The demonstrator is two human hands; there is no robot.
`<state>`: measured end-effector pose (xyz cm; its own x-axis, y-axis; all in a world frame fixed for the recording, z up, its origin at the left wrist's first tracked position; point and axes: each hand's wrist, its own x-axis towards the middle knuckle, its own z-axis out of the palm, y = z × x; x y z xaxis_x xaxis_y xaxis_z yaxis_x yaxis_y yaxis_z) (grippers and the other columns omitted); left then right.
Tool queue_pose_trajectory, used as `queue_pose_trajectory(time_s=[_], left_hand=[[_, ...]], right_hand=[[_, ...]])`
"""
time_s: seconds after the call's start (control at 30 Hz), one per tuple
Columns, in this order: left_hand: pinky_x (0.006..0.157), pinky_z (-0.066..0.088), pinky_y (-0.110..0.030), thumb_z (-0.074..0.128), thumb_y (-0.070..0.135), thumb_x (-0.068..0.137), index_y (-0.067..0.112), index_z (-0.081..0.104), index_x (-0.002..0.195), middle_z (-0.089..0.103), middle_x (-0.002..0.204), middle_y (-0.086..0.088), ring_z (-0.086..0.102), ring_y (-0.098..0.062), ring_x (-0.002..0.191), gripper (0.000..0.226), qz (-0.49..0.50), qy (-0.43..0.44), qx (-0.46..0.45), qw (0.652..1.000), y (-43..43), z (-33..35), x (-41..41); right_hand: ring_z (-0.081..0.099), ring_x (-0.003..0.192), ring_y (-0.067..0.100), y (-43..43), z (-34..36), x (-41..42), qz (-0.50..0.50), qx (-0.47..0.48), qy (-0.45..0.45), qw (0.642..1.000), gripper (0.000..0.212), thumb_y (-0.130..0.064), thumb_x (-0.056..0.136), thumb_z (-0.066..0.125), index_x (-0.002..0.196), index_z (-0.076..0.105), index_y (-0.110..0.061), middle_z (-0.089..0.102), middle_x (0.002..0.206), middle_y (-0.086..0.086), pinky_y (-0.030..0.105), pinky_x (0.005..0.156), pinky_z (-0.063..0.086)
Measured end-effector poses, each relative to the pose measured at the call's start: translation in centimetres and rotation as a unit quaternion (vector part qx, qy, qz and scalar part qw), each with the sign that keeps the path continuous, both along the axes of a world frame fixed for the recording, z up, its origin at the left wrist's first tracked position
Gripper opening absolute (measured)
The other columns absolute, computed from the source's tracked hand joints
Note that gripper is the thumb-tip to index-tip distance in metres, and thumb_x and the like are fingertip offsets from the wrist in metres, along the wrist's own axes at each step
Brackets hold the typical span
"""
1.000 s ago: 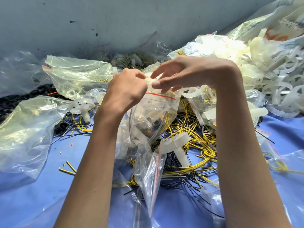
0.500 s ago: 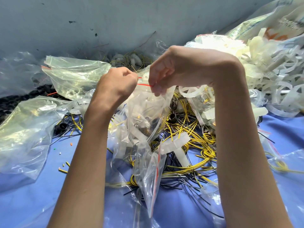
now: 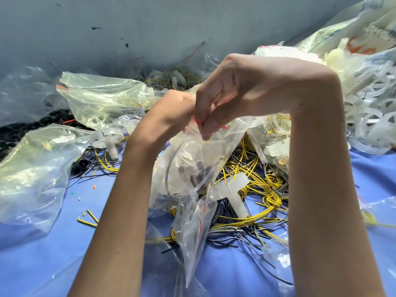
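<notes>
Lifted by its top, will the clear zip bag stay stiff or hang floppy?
Probably floppy: the clear zip bag sags and creases below the left hand and right hand pinching it. Likely bottom-heavy: small parts sit low inside. Glossy film may slip.

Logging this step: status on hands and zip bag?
Left hand and right hand both pinch zip bag at its red-striped top. Bag hangs over yellow wires, parts inside. Loose bags crowd around.

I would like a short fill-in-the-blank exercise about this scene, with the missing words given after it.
The left hand and the right hand pinch the top of a clear zip bag with a ____ stripe.
The coiled wires beside it are ____.
Everything lies on a ____ sheet.
Missing words: red, yellow, blue.
</notes>
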<state>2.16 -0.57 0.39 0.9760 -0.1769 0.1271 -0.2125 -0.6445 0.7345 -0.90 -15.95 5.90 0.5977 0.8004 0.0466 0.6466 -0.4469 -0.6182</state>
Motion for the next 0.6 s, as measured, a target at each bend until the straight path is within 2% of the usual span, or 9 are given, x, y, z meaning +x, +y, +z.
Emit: queue_pose_trajectory(time_s=[0.1, 0.13, 0.23, 0.27, 0.33, 0.4, 0.47, 0.53, 0.6], left_hand=[[0.056, 0.045, -0.020, 0.047, 0.037, 0.056, 0.036, 0.068, 0.053, 0.062, 0.050, 0.013, 0.054, 0.000, 0.054, 0.021, -0.036, 0.012, 0.021, 0.999, -0.6, -0.1, -0.6], [0.059, 0.047, -0.023, 0.048, 0.039, 0.052, 0.037, 0.069, 0.055, 0.063, 0.052, 0.010, 0.056, -0.005, 0.058, 0.021, -0.034, 0.006, 0.010, 0.999, -0.6, -0.2, -1.0], [0.067, 0.052, -0.041, 0.051, 0.039, 0.051, 0.011, 0.070, 0.068, 0.068, 0.067, -0.013, 0.055, -0.021, 0.066, 0.039, 0.018, -0.026, -0.048, 0.998, -0.3, -0.6, -1.0], [0.064, 0.050, -0.040, 0.051, 0.035, 0.056, 0.008, 0.069, 0.070, 0.067, 0.069, -0.015, 0.054, -0.022, 0.065, 0.035, 0.046, -0.037, -0.064, 0.996, -0.2, -0.7, -0.8], [0.058, 0.041, -0.030, 0.054, 0.024, 0.074, 0.013, 0.062, 0.068, 0.061, 0.064, -0.009, 0.050, -0.020, 0.059, 0.014, 0.111, -0.064, -0.110, 0.986, -0.1, -0.8, -0.2], [0.051, 0.040, -0.020, 0.051, 0.015, 0.085, 0.019, 0.057, 0.068, 0.057, 0.062, 0.000, 0.050, -0.009, 0.048, 0.018, 0.166, -0.095, -0.175, 0.966, 0.3, -0.6, 0.3], [0.042, 0.037, -0.012, 0.049, 0.010, 0.087, 0.020, 0.055, 0.071, 0.055, 0.057, 0.005, 0.047, 0.002, 0.037, 0.020, 0.193, -0.115, -0.251, 0.942, 0.6, -0.3, 0.3], [0.040, 0.036, -0.012, 0.046, 0.005, 0.088, 0.017, 0.051, 0.075, 0.053, 0.047, 0.009, 0.047, 0.002, 0.035, 0.019, 0.203, -0.117, -0.339, 0.911, 1.0, 0.1, 0.1], [0.041, 0.036, -0.014, 0.043, 0.003, 0.088, 0.014, 0.048, 0.081, 0.053, 0.048, 0.009, 0.051, -0.003, 0.038, 0.014, 0.206, -0.136, -0.405, 0.880, 1.3, 0.7, -0.3]], right_hand=[[0.061, 0.065, -0.001, -0.2, -0.1, 0.2, -0.006, -0.011, -0.009, 1.000, 0.009, -0.015, 0.077, 0.075, 0.082, 0.071, -0.021, 0.074, 0.079, -0.003, 0.009, 0.063, 0.042], [0.061, 0.065, -0.002, -0.2, -0.2, 0.3, -0.011, -0.013, -0.012, 1.000, 0.008, -0.015, 0.077, 0.075, 0.083, 0.071, -0.020, 0.074, 0.080, -0.003, 0.009, 0.063, 0.042], [0.061, 0.065, 0.003, -0.2, -0.3, 0.7, -0.029, -0.007, -0.003, 1.000, 0.008, -0.011, 0.079, 0.074, 0.086, 0.071, -0.013, 0.074, 0.080, 0.000, 0.009, 0.063, 0.043], [0.060, 0.065, 0.004, -0.2, -0.3, 0.7, -0.030, -0.005, 0.004, 1.000, 0.007, -0.010, 0.079, 0.074, 0.086, 0.071, -0.012, 0.073, 0.079, 0.000, 0.009, 0.063, 0.042], [0.059, 0.065, 0.003, -0.2, -0.4, 0.8, -0.033, -0.005, 0.013, 0.999, 0.007, -0.013, 0.079, 0.074, 0.084, 0.071, -0.016, 0.073, 0.078, -0.001, 0.008, 0.062, 0.041], [0.058, 0.063, -0.001, -0.2, -0.5, 1.0, -0.064, -0.031, -0.009, 0.997, 0.009, -0.025, 0.076, 0.077, 0.083, 0.072, -0.022, 0.072, 0.079, -0.003, 0.007, 0.057, 0.039], [0.058, 0.063, -0.002, -0.2, -0.7, 1.4, -0.103, -0.081, -0.056, 0.990, 0.009, -0.031, 0.074, 0.077, 0.082, 0.072, -0.028, 0.072, 0.080, -0.007, 0.012, 0.056, 0.040], [0.059, 0.066, -0.001, -0.2, -0.9, 2.0, -0.148, -0.106, -0.115, 0.977, 0.005, -0.026, 0.080, 0.072, 0.080, 0.072, -0.031, 0.071, 0.079, -0.008, 0.019, 0.062, 0.043], [0.059, 0.069, 0.002, -0.2, -0.9, 2.5, -0.217, -0.035, -0.179, 0.959, 0.007, -0.024, 0.084, 0.070, 0.082, 0.071, -0.030, 0.070, 0.080, -0.007, 0.021, 0.062, 0.044]])
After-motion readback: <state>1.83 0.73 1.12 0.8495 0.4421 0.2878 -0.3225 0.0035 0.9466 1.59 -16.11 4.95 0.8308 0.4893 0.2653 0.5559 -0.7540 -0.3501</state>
